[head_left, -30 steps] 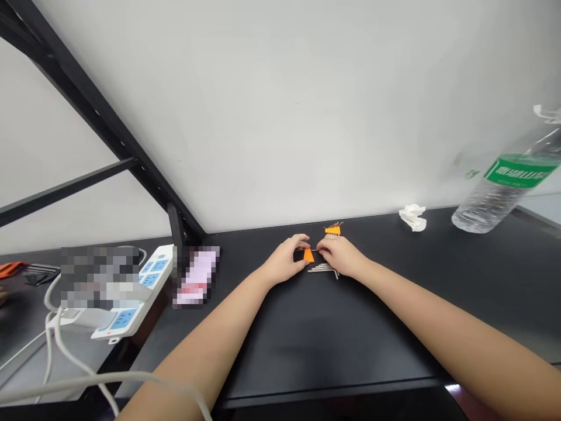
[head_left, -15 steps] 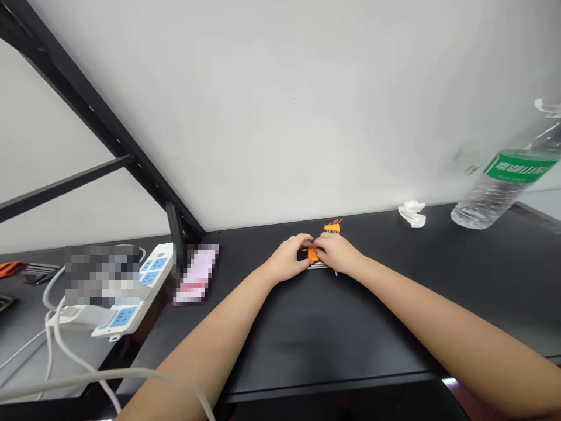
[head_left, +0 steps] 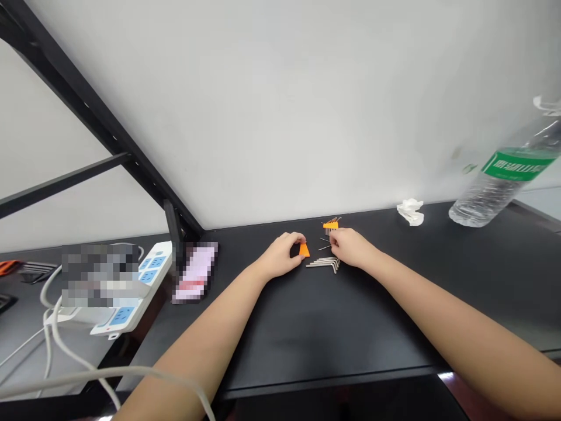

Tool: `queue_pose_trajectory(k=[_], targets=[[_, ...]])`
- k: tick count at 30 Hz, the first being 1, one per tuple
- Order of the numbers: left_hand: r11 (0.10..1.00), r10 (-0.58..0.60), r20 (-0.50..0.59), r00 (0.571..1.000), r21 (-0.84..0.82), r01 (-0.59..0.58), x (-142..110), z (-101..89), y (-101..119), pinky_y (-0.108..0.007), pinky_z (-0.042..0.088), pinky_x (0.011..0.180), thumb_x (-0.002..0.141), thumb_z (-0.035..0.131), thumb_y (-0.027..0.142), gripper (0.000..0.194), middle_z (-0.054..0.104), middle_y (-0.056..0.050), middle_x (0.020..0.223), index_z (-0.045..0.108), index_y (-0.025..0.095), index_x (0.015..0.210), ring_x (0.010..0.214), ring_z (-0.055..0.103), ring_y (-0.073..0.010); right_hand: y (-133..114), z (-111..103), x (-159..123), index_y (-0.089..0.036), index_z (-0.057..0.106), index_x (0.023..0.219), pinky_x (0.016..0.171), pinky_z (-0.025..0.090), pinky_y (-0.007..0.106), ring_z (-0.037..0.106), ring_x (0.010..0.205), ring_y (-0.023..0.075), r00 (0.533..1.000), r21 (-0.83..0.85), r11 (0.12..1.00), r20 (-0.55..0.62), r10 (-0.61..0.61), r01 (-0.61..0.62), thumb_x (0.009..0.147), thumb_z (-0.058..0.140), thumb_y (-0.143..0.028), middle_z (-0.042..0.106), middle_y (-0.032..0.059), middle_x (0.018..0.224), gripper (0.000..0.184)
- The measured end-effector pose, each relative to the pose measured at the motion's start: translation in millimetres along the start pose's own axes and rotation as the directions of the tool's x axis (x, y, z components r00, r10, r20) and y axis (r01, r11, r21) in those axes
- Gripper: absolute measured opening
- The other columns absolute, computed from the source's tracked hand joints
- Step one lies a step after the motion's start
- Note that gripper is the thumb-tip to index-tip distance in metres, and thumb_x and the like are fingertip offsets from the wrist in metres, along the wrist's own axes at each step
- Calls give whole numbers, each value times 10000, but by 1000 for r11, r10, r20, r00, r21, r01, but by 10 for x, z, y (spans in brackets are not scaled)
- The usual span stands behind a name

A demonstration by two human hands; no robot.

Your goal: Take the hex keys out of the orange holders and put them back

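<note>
My left hand (head_left: 283,255) pinches a small orange hex key holder (head_left: 304,250) by its edges, just above the black table. To the right of it, the fingers of my right hand (head_left: 350,248) are closed at the end of a thin hex key (head_left: 324,248). Another short thin key (head_left: 325,240) lies close to those fingertips. Nearer to me, several larger L-shaped hex keys (head_left: 322,262) lie side by side on the table. Behind my right hand is a second orange holder (head_left: 331,225) with several keys standing in it.
A crumpled white tissue (head_left: 411,211) and a large clear bottle (head_left: 486,193) with a green label stand toward the right. At left are a blurred-out pinkish item (head_left: 196,272), a white power strip (head_left: 144,286), cables (head_left: 65,345) and a black metal frame (head_left: 100,117).
My hands have moved apart, the right one going right and the left slightly left with the orange holder. The larger hex keys and thin keys between them now show.
</note>
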State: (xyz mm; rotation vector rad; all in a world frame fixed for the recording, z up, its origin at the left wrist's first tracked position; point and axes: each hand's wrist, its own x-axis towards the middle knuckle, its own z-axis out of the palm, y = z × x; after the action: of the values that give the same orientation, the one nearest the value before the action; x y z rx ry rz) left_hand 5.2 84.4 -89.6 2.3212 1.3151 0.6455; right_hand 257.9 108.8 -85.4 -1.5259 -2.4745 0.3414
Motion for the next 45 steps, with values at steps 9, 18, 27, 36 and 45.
queue_pose_trajectory(k=[9,18,27,36,45], targets=[[1000,-11,0,1000,25,11,4,15,-35,-424,518,1020,843,671,267,369,667,-63,1203,618,252,1208,1151,614,-253,130,-83,-50,-197,679,896,716,406,269,606,821,185,998,54,997,-40,-46,48,899,581,-182,679,59,920,99],[999,-3,-3,1000,37,3,13,28,-48,-427,509,1035,832,663,235,393,666,-59,1213,609,253,1221,1163,608,-252,131,-110,-71,-195,714,786,770,443,276,640,854,197,981,69,983,78,-177,172,872,534,-63,718,58,899,239],[999,-14,-22,1000,43,15,15,49,-64,-431,503,1050,853,670,268,460,664,-67,1276,580,240,1303,1186,605,-255,4,-186,-163,-191,702,831,740,442,274,617,828,183,954,101,965,159,-254,240,907,537,-119,685,62,933,196],[995,-73,-39,997,67,76,13,7,-42,-426,519,1042,828,717,319,533,682,-79,1236,574,231,1335,1182,624,-264,-108,-239,-257,-203,692,841,660,413,266,589,755,158,941,118,956,181,-286,268,865,648,-183,641,53,963,53],[998,-17,-99,995,-60,11,21,18,-15,-364,572,890,770,685,183,408,682,-32,1052,552,232,1152,945,667,-194,-321,-132,-302,-168,626,796,593,354,286,581,709,176,954,-191,940,164,-252,282,806,571,-83,624,80,876,101]])
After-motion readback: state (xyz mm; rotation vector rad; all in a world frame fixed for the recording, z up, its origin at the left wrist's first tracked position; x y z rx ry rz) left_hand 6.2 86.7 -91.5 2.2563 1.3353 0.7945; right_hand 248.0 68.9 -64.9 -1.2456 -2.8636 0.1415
